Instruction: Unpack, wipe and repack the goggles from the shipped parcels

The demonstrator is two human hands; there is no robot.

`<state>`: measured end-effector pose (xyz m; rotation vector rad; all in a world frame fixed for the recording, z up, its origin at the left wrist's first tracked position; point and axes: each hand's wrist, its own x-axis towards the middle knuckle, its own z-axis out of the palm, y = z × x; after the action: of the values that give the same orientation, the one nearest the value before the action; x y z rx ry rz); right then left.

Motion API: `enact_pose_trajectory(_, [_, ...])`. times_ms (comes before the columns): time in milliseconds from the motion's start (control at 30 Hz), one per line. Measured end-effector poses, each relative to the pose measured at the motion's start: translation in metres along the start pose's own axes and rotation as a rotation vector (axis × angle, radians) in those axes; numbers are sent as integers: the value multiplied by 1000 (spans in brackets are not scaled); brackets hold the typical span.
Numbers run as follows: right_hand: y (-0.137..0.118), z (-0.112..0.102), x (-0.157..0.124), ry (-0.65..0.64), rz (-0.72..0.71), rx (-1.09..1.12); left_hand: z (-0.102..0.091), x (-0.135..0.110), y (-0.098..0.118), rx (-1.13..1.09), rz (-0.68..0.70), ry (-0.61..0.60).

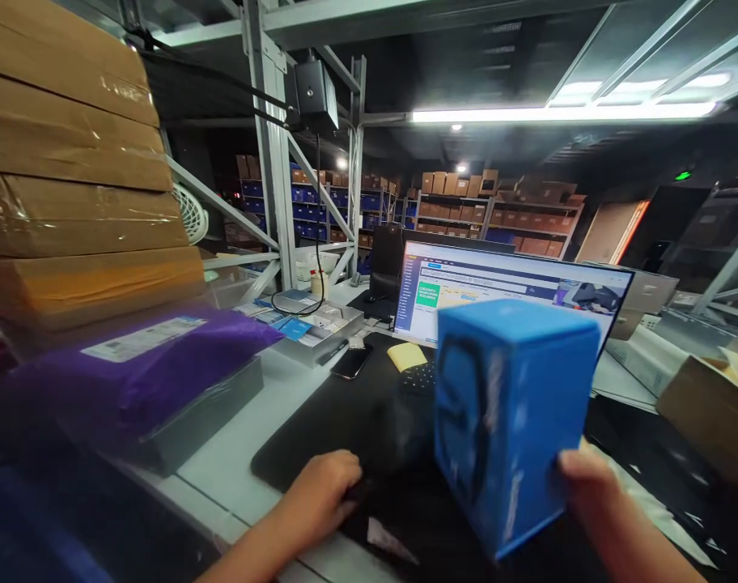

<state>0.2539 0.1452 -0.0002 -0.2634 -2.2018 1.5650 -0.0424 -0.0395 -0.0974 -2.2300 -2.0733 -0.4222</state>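
My right hand (pixel 584 478) grips a blue cardboard box (pixel 508 413) by its right side and holds it up in front of the monitor (pixel 508 283). The box has a dark printed shape on its left face and is blurred by motion. My left hand (pixel 324 490) rests on the black desk mat (pixel 345 421) with its fingers curled over a small dark object that I cannot make out. A black phone (pixel 350 362) and a yellow sticky pad (pixel 406 355) lie on the mat beyond it.
A purple mailer bag (pixel 144 364) lies on a grey box at the left, under a stack of taped cardboard boxes (pixel 71 162). A grey tray (pixel 320 324) with small items sits behind. A brown carton (pixel 709 413) stands at the right. Shelving racks fill the background.
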Motion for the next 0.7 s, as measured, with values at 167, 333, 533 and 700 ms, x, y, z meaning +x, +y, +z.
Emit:
enact_pose_trajectory(167, [7, -62, -24, 789, 84, 77, -33, -14, -19, 290, -435, 267])
enact_pose_trajectory(333, [13, -93, -36, 1149, 236, 239, -61, -27, -38, 620, -977, 482])
enact_pose_trajectory(533, [44, -87, -34, 737, 324, -16, -30, 13, -62, 439, -810, 2])
enact_pose_trajectory(700, [51, -74, -34, 453, 318, -769, -36, 59, -104, 301, -951, -100])
